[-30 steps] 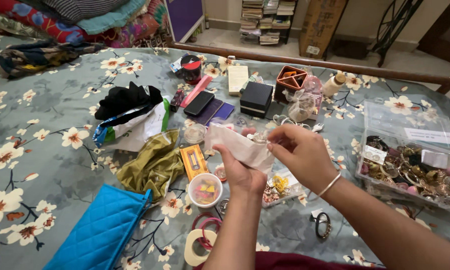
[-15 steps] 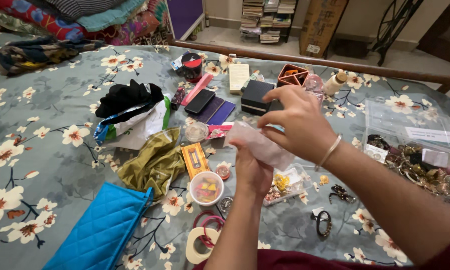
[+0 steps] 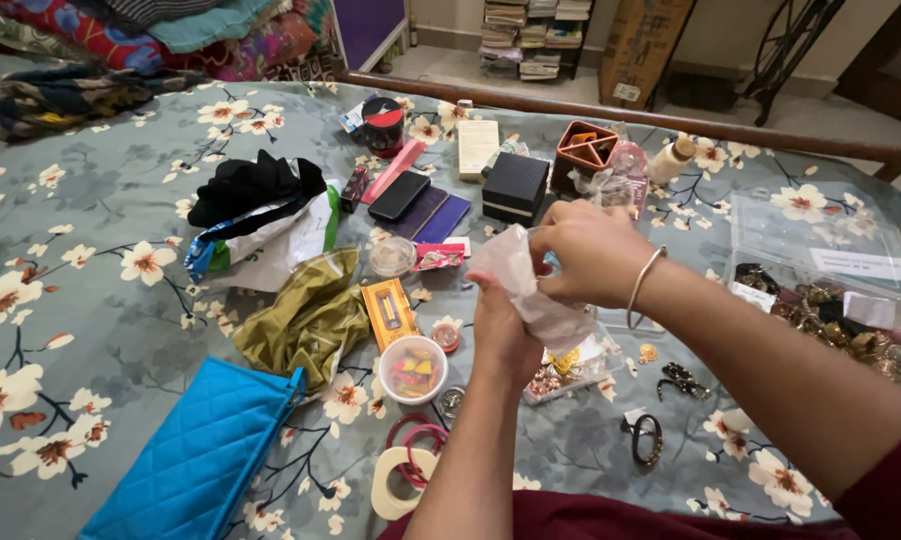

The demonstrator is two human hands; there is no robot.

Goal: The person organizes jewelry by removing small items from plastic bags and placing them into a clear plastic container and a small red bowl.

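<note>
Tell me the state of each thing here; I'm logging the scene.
Left hand: gripping the clear plastic pouch, crumpled.
Right hand: pinching the pouch's top.
Black box: closed.
Blue quilted pouch: lying flat.
Round tub: open, filled.
Clear organiser box: lid open.

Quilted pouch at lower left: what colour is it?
Bright blue; the quilted pouch shows best in the head view.

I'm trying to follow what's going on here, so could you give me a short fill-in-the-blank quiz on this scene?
1. Both hands hold a small clear ____ bag.
2. The right hand wears a thin ____ on its wrist.
3. The quilted pouch near the left hand is ____ in colour.

Answers: plastic; bangle; blue
</note>
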